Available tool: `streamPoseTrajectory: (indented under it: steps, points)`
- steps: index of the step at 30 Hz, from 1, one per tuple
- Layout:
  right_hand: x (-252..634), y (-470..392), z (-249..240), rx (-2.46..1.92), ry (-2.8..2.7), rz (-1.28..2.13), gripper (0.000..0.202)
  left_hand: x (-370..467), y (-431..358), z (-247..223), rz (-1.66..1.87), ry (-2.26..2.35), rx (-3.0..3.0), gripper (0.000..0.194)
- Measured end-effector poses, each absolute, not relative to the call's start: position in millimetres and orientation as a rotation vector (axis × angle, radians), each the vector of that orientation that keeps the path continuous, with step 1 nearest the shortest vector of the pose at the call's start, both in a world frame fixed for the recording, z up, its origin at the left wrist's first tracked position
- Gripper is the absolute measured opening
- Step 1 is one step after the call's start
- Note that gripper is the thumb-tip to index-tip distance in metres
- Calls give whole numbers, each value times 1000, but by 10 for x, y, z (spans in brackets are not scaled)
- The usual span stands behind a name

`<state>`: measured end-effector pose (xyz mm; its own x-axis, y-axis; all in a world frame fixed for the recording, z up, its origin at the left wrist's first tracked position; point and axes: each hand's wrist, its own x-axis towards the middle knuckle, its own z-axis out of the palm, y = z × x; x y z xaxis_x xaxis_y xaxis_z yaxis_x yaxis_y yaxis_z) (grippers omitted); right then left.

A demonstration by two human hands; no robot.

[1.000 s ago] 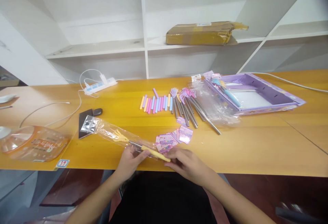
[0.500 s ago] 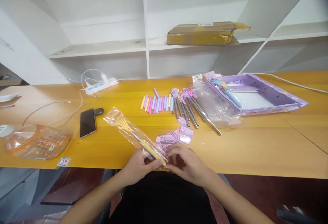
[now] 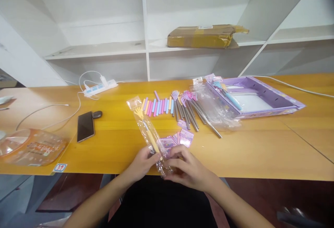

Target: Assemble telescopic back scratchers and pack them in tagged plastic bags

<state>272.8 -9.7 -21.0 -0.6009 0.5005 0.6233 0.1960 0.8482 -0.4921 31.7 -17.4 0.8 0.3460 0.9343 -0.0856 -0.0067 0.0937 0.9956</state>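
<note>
A yellow back scratcher [image 3: 151,139] with a hand-shaped head lies inside a clear plastic bag [image 3: 162,171], tilted with its head up and to the left. My left hand [image 3: 143,162] is closed around the lower handle through the bag. The fingers of my right hand [image 3: 186,167] are closed on the loose plastic at the bag's near end. Just beyond my right hand lie several pink and purple cards [image 3: 186,137]. Behind them are metal-rod back scratchers [image 3: 191,115] with coloured heads, and a row of pastel handle tubes [image 3: 159,106].
On the right is a purple display box [image 3: 272,111] with packed scratchers, beside clear bags [image 3: 216,106]. A phone [image 3: 86,126], a large bottle [image 3: 39,148] and a power strip [image 3: 100,88] with cables are on the left. A taped carton [image 3: 200,37] sits on the shelf.
The bagged back scratcher has turned more upright, its head swinging right. The bag's near end now extends below the handle, with my right hand on it. The view has shifted slightly.
</note>
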Motion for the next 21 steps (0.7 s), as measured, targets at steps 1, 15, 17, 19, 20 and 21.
streamPoseTrajectory:
  steps: [1, 15, 17, 19, 20, 21]
  points:
    - [2723, -103, -215, -500, -2227, 424, 27, 305, -187, -16, 887, 981, 1290, 46]
    - [2646, -39, -116, -446, -2197, 383, 18, 283, -287, 55, 766, 999, 1580, 32]
    - [2636, -44, -123, -459, -2185, 421, 16, 256, -297, 87, 743, 999, 1615, 35]
    - [2629, -53, -137, -493, -2188, 453, 13, 241, -304, 100, 731, 997, 1633, 37]
    - [2627, -59, -144, -518, -2187, 467, 11, 238, -305, 102, 723, 991, 1645, 37]
    - [2626, -64, -152, -547, -2182, 485, 10, 240, -305, 101, 709, 984, 1660, 36]
